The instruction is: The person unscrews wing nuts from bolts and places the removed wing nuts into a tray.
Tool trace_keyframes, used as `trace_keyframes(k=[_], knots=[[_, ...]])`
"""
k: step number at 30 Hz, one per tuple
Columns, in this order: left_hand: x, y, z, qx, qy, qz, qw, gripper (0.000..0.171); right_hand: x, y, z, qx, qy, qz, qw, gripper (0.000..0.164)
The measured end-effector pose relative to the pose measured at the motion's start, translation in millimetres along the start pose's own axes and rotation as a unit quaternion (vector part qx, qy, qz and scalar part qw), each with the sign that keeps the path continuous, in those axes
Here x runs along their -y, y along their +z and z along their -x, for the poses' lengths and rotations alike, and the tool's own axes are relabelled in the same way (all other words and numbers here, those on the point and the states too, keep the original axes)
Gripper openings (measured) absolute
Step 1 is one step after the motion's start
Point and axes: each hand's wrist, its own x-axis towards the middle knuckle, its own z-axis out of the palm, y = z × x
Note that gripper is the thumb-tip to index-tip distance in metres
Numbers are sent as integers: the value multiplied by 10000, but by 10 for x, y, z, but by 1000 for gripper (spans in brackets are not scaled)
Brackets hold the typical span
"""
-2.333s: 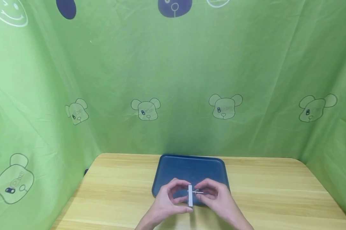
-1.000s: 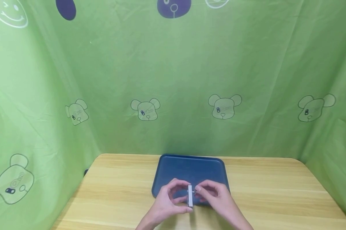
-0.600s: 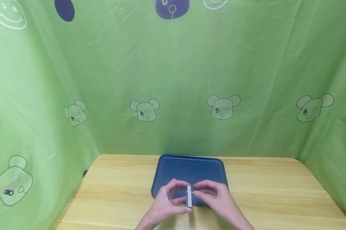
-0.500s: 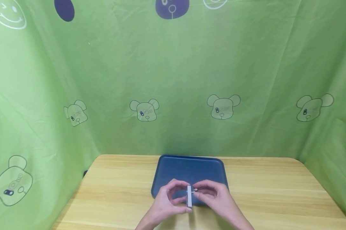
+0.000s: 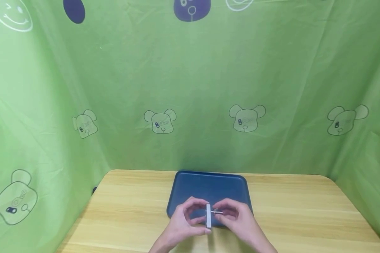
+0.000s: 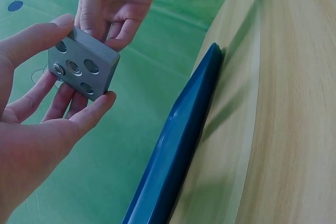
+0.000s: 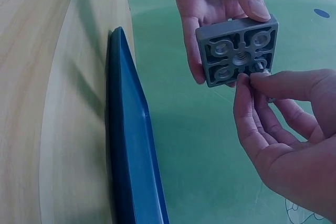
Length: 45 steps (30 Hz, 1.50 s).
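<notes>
My left hand (image 5: 184, 220) holds a square grey metal block (image 5: 208, 216) on edge between thumb and fingers, above the near part of the tray. Several round holes pierce the block; its ribbed side faces my right hand (image 5: 239, 218). Through one corner hole runs a metal screw (image 5: 218, 212). Its round head (image 6: 59, 69) shows on the block's smooth face in the left wrist view. The threaded shank (image 7: 259, 67) comes out of the ribbed side, where my right thumb and fingertips pinch around it. These fingers partly hide the shank and a small shiny metal bit by them.
A dark blue tray (image 5: 209, 184) lies on the wood-grain table (image 5: 130, 203) beneath and beyond my hands. Green curtains (image 5: 202, 84) with printed bear heads enclose the table at the back and both sides.
My right thumb and fingers have shifted around the screw; its shank, largely covered a second ago, shows again. My left hand keeps the block in the same place.
</notes>
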Motion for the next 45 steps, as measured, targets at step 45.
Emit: trace_keyframes(k=[45], knots=[[-20, 5, -4, 47, 22, 20, 10000, 63, -57, -4, -32, 65, 468, -571, 9972, 26]])
